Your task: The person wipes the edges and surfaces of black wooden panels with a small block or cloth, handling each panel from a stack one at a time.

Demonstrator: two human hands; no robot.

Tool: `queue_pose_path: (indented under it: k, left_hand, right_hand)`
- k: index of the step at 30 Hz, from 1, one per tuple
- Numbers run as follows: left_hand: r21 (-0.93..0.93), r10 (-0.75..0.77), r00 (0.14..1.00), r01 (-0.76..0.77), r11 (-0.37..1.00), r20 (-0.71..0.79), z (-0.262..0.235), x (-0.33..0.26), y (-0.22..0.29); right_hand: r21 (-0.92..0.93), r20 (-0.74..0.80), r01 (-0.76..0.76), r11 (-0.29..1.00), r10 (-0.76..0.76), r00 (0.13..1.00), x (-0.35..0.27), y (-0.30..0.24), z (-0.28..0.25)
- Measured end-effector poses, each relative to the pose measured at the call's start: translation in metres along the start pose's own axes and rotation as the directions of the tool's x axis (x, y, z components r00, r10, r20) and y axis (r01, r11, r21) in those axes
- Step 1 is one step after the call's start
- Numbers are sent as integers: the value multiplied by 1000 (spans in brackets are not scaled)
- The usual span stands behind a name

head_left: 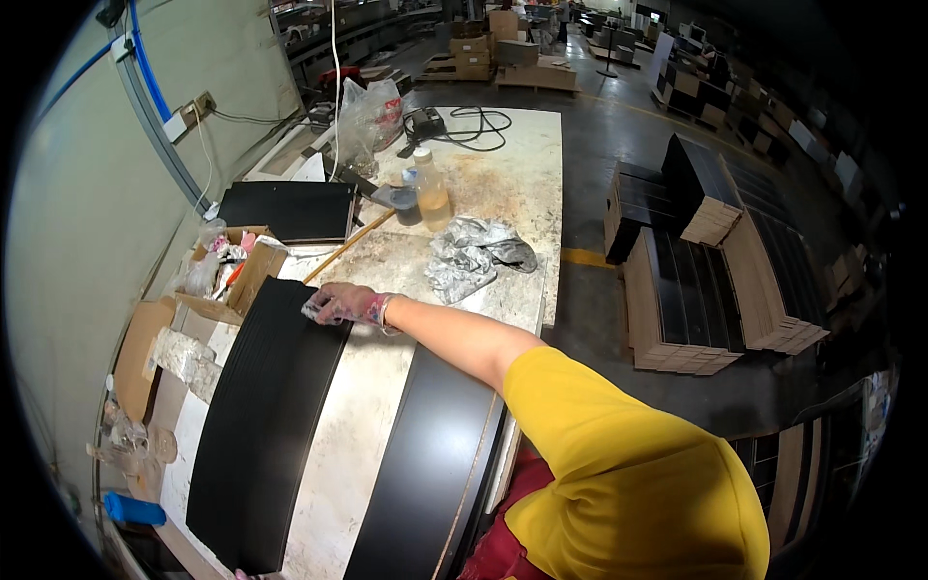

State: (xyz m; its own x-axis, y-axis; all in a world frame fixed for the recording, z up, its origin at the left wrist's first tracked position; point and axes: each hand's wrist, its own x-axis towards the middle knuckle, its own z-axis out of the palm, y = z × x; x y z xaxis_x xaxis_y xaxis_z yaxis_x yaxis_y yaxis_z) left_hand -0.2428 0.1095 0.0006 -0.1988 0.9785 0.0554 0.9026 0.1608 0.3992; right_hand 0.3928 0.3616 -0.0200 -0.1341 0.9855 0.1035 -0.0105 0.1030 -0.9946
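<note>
My right hand (346,305), in a thin clear glove, reaches across the worn white worktable (503,184) from the lower right, yellow sleeve behind it. Its fingers are curled on a small pale rag (313,309) pressed against the far end of a stack of long black panels (261,425) lying lengthwise on the table's left side. Another long black panel (425,454) lies alongside to the right, under my forearm. My left hand is out of the picture.
A clear bottle of yellowish liquid (431,189), a dark cup (407,205), crumpled silver foil (474,253), a wooden stick (348,244), a black board (286,211) and an open cardboard box (237,263) lie beyond. Stacked black panels (696,280) stand on the floor at right.
</note>
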Motion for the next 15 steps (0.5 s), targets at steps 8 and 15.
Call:
queue_pose_path:
  k: [8,15]
  left_hand:
    - [117,-46,999,45,992,4,-25,-5,60]
    - [-283,-329,932,278,918,-152,-112,-65,88]
  right_hand:
    - [52,-66,6,999,-2,998,-11,-7,5]
    - [-100,75,62,993,-55,996,-89,-154,-3]
